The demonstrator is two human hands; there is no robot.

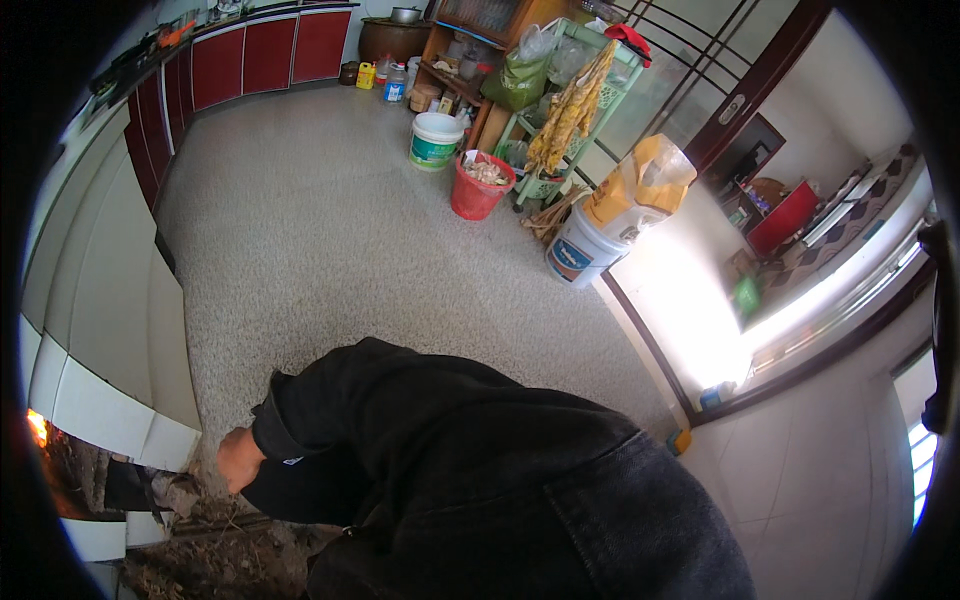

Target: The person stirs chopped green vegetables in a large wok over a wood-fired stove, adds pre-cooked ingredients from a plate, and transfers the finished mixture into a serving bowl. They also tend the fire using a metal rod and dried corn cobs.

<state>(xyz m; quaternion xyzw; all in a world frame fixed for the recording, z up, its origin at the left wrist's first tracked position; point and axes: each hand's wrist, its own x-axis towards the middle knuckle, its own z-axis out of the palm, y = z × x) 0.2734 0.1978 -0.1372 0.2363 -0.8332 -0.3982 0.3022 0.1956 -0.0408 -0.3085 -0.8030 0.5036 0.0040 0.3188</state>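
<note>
My right hand [240, 459], in a black sleeve, reaches low beside a white-tiled stove [101, 397]. Its back faces me and the fingers look curled; whether they hold anything is hidden. Left of it is the stove's firebox opening, where a flame [36, 429] burns at the far left. A dark, charred-looking piece [127, 486] lies in the opening, and a greyish chunk [176, 491] sits at its mouth, close to my hand. Dry leaves and twigs [217, 562] cover the floor below. My left hand is out of view.
A red bucket [480, 196] holding scraps, a white pail [435, 141] and a paint bucket [581, 251] bearing a yellow bag [643, 187] stand on the speckled floor. Behind them is a green rack [600, 112]. Red cabinets [266, 56] line the back; a doorway threshold [649, 345] runs along the right.
</note>
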